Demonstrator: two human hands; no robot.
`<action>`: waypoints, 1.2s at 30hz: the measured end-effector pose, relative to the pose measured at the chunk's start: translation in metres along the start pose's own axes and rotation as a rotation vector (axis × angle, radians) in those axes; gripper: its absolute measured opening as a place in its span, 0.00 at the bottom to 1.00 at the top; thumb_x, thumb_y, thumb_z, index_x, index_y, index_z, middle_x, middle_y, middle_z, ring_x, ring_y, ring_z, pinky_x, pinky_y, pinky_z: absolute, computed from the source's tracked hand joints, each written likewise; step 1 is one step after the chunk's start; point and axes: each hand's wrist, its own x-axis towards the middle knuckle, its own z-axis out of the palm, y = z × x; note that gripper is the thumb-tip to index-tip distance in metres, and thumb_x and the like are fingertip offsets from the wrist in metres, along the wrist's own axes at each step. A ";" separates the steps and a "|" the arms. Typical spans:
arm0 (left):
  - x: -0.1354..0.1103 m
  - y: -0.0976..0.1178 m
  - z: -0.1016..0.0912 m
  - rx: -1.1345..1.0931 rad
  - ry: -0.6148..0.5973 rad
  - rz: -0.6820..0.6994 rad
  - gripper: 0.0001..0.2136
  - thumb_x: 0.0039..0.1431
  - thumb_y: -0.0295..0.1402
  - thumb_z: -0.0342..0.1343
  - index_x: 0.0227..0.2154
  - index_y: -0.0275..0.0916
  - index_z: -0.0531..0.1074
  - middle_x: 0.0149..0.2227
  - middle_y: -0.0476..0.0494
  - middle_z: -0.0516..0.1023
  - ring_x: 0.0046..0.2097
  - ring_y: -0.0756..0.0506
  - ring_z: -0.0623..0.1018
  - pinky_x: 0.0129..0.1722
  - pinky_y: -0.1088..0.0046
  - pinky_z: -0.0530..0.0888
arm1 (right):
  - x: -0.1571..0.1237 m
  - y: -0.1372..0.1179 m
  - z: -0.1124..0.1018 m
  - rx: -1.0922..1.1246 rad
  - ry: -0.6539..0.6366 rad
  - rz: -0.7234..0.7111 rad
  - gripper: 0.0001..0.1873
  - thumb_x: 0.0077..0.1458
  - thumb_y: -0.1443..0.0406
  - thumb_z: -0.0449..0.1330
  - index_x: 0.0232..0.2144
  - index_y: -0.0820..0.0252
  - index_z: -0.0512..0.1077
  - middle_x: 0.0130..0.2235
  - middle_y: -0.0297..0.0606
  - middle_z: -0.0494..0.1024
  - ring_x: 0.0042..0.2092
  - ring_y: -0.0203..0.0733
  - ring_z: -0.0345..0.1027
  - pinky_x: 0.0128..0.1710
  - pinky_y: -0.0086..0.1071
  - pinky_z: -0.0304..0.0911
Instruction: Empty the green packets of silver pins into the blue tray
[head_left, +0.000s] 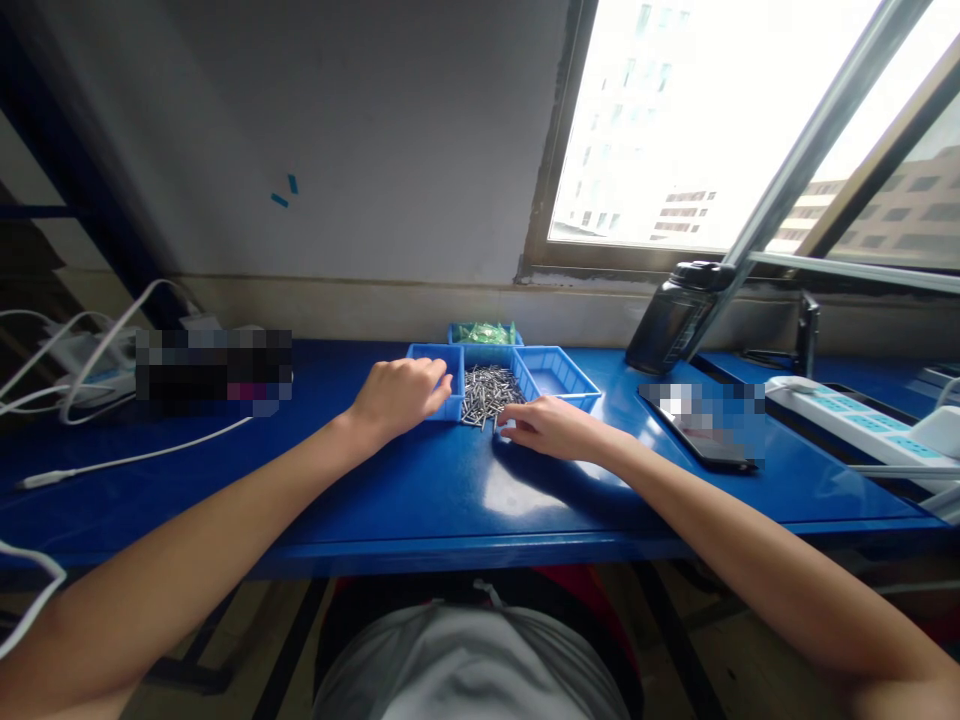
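Note:
Three small blue trays stand side by side at the back of the blue table (pixel 420 490). The middle tray holds a pile of small metal pins (pixel 489 391). My left hand (pixel 399 396) rests over the left blue tray (pixel 435 352), fingers curled at its right wall. My right hand (pixel 546 426) lies on the table at the front corner of the pin pile, fingers pinched together; what they hold is too small to name. The right blue tray (pixel 577 385) looks bare inside.
A fourth blue tray with green parts (pixel 481 332) sits behind the others. A dark water bottle (pixel 676 316) leans by the window. A phone (pixel 705 432) and a white power strip (pixel 862 425) lie to the right; white cables (pixel 127 458) lie to the left.

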 end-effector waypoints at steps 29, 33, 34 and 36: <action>-0.011 0.024 0.021 -0.232 -0.242 0.319 0.12 0.61 0.35 0.44 0.41 0.39 0.69 0.35 0.43 0.78 0.36 0.43 0.78 0.31 0.73 0.70 | 0.000 -0.001 0.000 0.021 -0.036 0.014 0.14 0.58 0.61 0.51 0.44 0.57 0.69 0.24 0.34 0.75 0.26 0.36 0.66 0.26 0.26 0.52; -0.012 0.023 0.024 -0.271 -0.240 0.328 0.11 0.60 0.34 0.45 0.40 0.39 0.70 0.34 0.43 0.78 0.35 0.44 0.78 0.32 0.74 0.70 | 0.000 -0.001 0.000 0.006 -0.035 0.016 0.14 0.57 0.61 0.52 0.44 0.57 0.70 0.24 0.34 0.75 0.25 0.36 0.66 0.26 0.26 0.51; -0.011 0.023 0.024 -0.279 -0.237 0.330 0.11 0.60 0.34 0.45 0.40 0.39 0.70 0.34 0.43 0.78 0.35 0.44 0.78 0.32 0.74 0.70 | 0.000 -0.002 0.000 0.003 -0.035 0.018 0.14 0.57 0.61 0.52 0.44 0.57 0.70 0.24 0.34 0.75 0.25 0.36 0.66 0.26 0.26 0.51; -0.011 0.022 0.025 -0.281 -0.234 0.335 0.11 0.60 0.34 0.45 0.39 0.39 0.70 0.33 0.43 0.78 0.35 0.44 0.78 0.31 0.74 0.70 | 0.000 -0.002 -0.001 0.006 -0.033 0.019 0.14 0.57 0.61 0.52 0.43 0.57 0.70 0.24 0.34 0.75 0.25 0.36 0.66 0.26 0.26 0.52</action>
